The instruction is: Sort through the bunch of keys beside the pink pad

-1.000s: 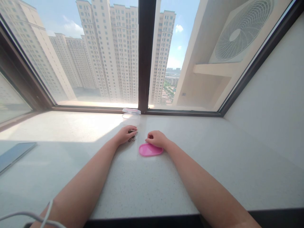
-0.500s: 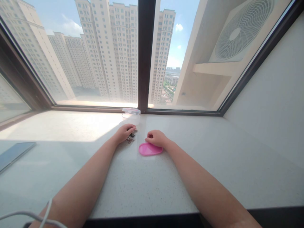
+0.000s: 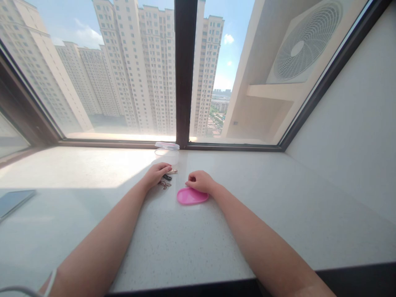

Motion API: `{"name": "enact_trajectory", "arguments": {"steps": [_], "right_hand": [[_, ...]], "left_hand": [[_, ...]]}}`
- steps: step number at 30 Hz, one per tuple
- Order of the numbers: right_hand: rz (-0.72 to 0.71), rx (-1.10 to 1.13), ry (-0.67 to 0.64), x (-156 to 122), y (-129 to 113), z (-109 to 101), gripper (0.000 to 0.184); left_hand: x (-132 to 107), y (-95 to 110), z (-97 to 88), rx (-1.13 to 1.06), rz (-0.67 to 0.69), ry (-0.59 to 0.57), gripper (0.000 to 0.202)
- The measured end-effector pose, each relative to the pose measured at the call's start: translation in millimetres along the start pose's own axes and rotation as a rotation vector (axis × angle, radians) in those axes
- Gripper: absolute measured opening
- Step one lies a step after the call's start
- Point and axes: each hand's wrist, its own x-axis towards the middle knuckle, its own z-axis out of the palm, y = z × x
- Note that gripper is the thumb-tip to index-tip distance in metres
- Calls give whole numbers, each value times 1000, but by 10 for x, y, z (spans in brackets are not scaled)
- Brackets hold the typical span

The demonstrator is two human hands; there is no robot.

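Note:
My left hand point(image 3: 156, 175) is closed at a small bunch of keys point(image 3: 173, 171), its fingertips at their upper end. A black fob-like piece point(image 3: 167, 177) and a brownish loop or chain point(image 3: 164, 185) lie just below those fingers. Right of them, my right hand point(image 3: 200, 181) rests with curled fingers at the upper edge of a shallow pink oval tray point(image 3: 192, 197). Whatever those curled fingers hold, if anything, is hidden. Beyond my left hand stands a clear plastic tub point(image 3: 167, 156) with its pale lid point(image 3: 167, 145) at the top.
The pale speckled sill point(image 3: 182, 243) runs up to a dark window frame point(image 3: 185, 82). A flat tablet-like object point(image 3: 15, 202) lies at the far left. A white cable point(image 3: 51, 282) crosses near my left forearm. At the right rises a white wall point(image 3: 349, 136).
My left hand has shifted slightly, and more of the keys shows beside its fingertips. My right hand stays curled by the pink tray. The whole view has moved a little.

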Motion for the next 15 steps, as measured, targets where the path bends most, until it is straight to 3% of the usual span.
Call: {"name": "enact_trajectory", "arguments": {"steps": [15], "right_hand": [[8, 1, -9, -9, -11, -16, 20]], "left_hand": [[22, -53, 9, -51, -42, 51, 34]]}}
